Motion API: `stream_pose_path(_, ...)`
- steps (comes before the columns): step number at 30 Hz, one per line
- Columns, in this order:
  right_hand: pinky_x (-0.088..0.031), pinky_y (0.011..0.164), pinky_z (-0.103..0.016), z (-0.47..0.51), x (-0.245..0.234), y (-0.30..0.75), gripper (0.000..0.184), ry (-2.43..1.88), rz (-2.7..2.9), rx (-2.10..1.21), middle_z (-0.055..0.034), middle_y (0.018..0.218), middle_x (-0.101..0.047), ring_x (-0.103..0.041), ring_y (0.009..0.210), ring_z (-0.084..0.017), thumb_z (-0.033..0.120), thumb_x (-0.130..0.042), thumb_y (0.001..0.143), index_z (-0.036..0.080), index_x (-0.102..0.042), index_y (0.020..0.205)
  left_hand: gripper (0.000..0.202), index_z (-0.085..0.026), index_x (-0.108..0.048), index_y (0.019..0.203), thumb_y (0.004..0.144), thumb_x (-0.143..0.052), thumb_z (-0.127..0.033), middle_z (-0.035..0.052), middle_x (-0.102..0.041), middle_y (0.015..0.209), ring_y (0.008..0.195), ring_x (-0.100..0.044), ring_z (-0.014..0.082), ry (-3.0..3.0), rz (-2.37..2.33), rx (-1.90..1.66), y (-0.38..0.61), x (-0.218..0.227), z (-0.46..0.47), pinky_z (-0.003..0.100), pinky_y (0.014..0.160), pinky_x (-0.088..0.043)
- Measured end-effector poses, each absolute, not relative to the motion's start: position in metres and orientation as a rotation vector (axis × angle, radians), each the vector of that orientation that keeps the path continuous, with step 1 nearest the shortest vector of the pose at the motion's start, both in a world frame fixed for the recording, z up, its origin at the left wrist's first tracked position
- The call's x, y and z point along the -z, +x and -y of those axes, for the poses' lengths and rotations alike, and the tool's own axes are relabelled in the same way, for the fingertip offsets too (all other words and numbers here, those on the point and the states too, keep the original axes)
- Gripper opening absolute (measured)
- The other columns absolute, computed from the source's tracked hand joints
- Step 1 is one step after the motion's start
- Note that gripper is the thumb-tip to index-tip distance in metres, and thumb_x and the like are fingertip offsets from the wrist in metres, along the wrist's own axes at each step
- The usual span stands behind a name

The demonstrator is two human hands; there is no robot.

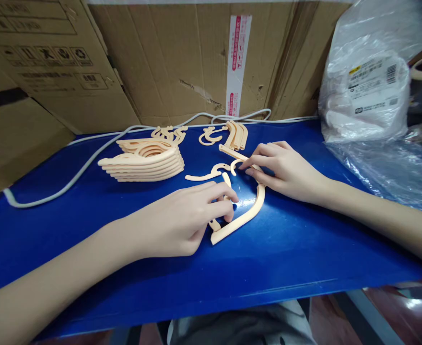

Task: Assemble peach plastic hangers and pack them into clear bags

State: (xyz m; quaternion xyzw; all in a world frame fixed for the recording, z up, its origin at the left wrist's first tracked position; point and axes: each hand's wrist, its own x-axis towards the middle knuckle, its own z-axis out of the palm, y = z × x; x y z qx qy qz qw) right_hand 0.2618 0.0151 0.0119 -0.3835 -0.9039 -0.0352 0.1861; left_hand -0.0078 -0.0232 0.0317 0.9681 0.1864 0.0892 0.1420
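Observation:
Low over the table, my left hand (193,213) has its fingers curled around a cream plastic hanger part (214,225), mostly hidden beneath them. To its right, my right hand (283,167) closes its thumb and fingertips on another cream hanger piece (257,167). A small curved hook (234,166) shows at these fingertips. Between the hands and nearer me, a bent hanger arm (245,215) lies on the blue surface. One loose hook with a long tail (204,177) rests just beyond my left hand.
A stack of cream hangers (142,165) sits at left, with loose hooks (169,134) behind it. Several hanger arms (237,135) and more hooks (210,136) lie farther back. A white cable (99,151) crosses the blue table (124,282). Cardboard (185,57) and a plastic-wrapped package (365,96) border it.

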Motion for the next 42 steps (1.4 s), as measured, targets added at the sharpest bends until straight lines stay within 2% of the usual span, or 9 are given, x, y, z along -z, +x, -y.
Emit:
stream_pose_path(3, -0.037, 0.090, -0.042, -0.0149, -0.0119, 0.2617, 0.025, -1.092, 2.538, 0.100, -0.0076, 0.097, -0.067, -0.061, 0.095, -0.025, 0.030, -0.049, 0.099, 0.022, -0.071, 0.109, 0.030, -0.018, -0.062, 0.100, 0.083, -0.042, -0.005, 0.0075, -0.061, 0.124, 0.104, -0.061, 0.0191, 2.756, -0.521, -0.297, -0.0066, -0.0333, 0.0241, 0.030, 0.089, -0.047)
stream_pose_path(6, -0.037, 0.091, -0.043, -0.0146, -0.0117, 0.2615, 0.025, -1.101, 2.533, 0.093, -0.0078, 0.097, -0.067, -0.061, 0.095, -0.025, 0.030, -0.050, 0.099, 0.021, -0.071, 0.109, 0.015, -0.017, -0.063, 0.098, 0.093, -0.051, -0.022, 0.0081, -0.064, 0.117, 0.097, -0.062, 0.0198, 2.789, -0.554, -0.341, -0.0040, -0.0320, 0.0244, 0.032, 0.085, -0.047)
stream_pose_path(9, -0.037, 0.094, -0.044, -0.0145, -0.0111, 0.2615, 0.026, -1.102, 2.531, 0.084, -0.0079, 0.097, -0.066, -0.062, 0.096, -0.025, 0.030, -0.049, 0.100, 0.021, -0.071, 0.110, 0.020, -0.017, -0.064, 0.099, 0.095, -0.058, -0.035, 0.0074, -0.066, 0.114, 0.097, -0.062, 0.0218, 2.861, -0.588, -0.361, -0.0023, -0.0297, 0.0245, 0.034, 0.084, -0.046)
stream_pose_path(14, -0.038, 0.093, -0.044, -0.0147, -0.0104, 0.2612, 0.025, -1.107, 2.521, 0.088, -0.0077, 0.097, -0.066, -0.062, 0.095, -0.025, 0.030, -0.051, 0.099, 0.021, -0.071, 0.110, 0.012, -0.016, -0.063, 0.101, 0.093, -0.056, -0.022, 0.0067, -0.067, 0.114, 0.098, -0.062, 0.0212, 2.911, -0.590, -0.400, -0.0025, -0.0297, 0.0248, 0.034, 0.086, -0.046)
stream_pose_path(20, -0.037, 0.092, -0.044, -0.0140, -0.0108, 0.2606, 0.024, -1.108, 2.519, 0.093, -0.0074, 0.097, -0.067, -0.062, 0.096, -0.025, 0.030, -0.051, 0.099, 0.022, -0.071, 0.110, 0.020, -0.019, -0.062, 0.107, 0.092, -0.052, -0.010, 0.0030, -0.065, 0.117, 0.100, -0.061, 0.0177, 2.930, -0.548, -0.426, -0.0020, -0.0280, 0.0258, 0.030, 0.089, -0.043)
stream_pose_path(33, -0.037, 0.093, -0.043, -0.0125, -0.0112, 0.2585, 0.023, -1.092, 2.519, 0.032, -0.0065, 0.096, -0.067, -0.063, 0.096, -0.025, 0.029, -0.052, 0.098, 0.022, -0.071, 0.108, 0.026, -0.021, -0.059, 0.111, 0.094, -0.048, -0.006, -0.0014, -0.065, 0.120, 0.097, -0.062, 0.0156, 2.962, -0.556, -0.399, 0.0006, -0.0269, 0.0267, 0.032, 0.087, -0.040)
stream_pose_path(42, -0.038, 0.088, -0.039, -0.0107, -0.0108, 0.2590, 0.026, -0.916, 2.578, 0.040, -0.0062, 0.098, -0.065, -0.062, 0.093, -0.021, 0.023, -0.050, 0.099, 0.021, -0.069, 0.116, 0.025, -0.020, -0.060, 0.113, 0.095, -0.049, -0.007, -0.0011, -0.067, 0.117, 0.099, -0.063, 0.0165, 2.958, -0.535, -0.442, -0.0024, -0.0235, 0.0236, 0.030, 0.091, -0.047)
